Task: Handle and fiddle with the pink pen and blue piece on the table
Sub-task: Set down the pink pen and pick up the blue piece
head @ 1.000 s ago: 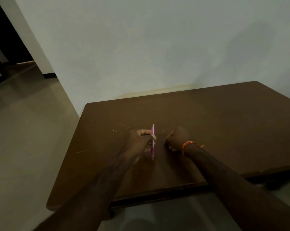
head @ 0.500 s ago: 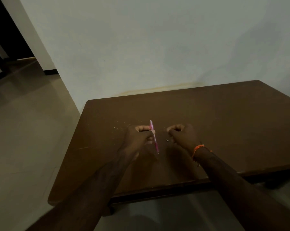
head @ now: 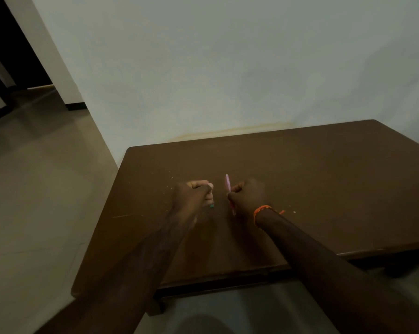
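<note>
Head view. Brown wooden table (head: 324, 189), pushed against a pale wall (head: 227, 68). Both forearms reach in over the table's near edge.

Pink pen (head: 227, 185): thin and straight, pale pink barrel with no cap seen. It stands tilted over the table's left half, about midway between the table's near and far edges. The upper end sticks up clear of the fist and leans toward the table's far edge. The lower end points down toward the table top. Dim light, so I cannot tell whether the tip touches the wood.

Right hand (head: 248, 196): fist closed round the pen's middle, knuckles up, above the table top. Orange thread wristband (head: 262, 210) on the wrist, loose end trailing toward the table's right side.

Left hand (head: 195, 196): fingers curled tight, nearer the table's left edge than the pen and apart from it. A small teal piece (head: 212, 206) pokes out below the curled fingers, held there. Too small to name.

Pale crumbs (head: 171, 178) are scattered on the table beyond the left hand. Tiled floor (head: 34, 189) lies off the table's left edge.
</note>
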